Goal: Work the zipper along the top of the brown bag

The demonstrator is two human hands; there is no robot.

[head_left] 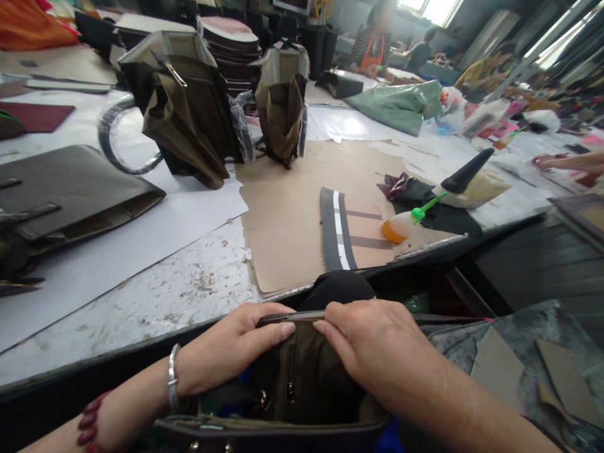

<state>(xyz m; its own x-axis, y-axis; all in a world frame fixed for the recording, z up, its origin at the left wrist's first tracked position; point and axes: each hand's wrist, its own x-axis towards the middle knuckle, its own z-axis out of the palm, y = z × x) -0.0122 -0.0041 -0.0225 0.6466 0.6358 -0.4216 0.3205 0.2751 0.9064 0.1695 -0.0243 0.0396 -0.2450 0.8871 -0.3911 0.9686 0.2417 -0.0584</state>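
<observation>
A dark brown handbag [316, 377] sits on my lap below the table edge, its mouth facing up. Its olive lining shows, with a zipped inner pocket and a metal zip pull. My left hand [250, 336] pinches the far rim of the bag between thumb and fingers. Just to the right, my right hand [365, 330] grips the same rim, thumb inside and fingers over the edge. The near rim of the bag lies closer to me, with small metal fittings, and neither hand touches it.
On the table stand two unfinished bags with olive lining [184, 107] [283, 107]. A grey-brown bag [80, 189] lies at left. A glue bottle [396, 228] leans near a striped panel [337, 229] and a dark-handled tool [467, 173]. Co-workers [372, 47] sit farther back.
</observation>
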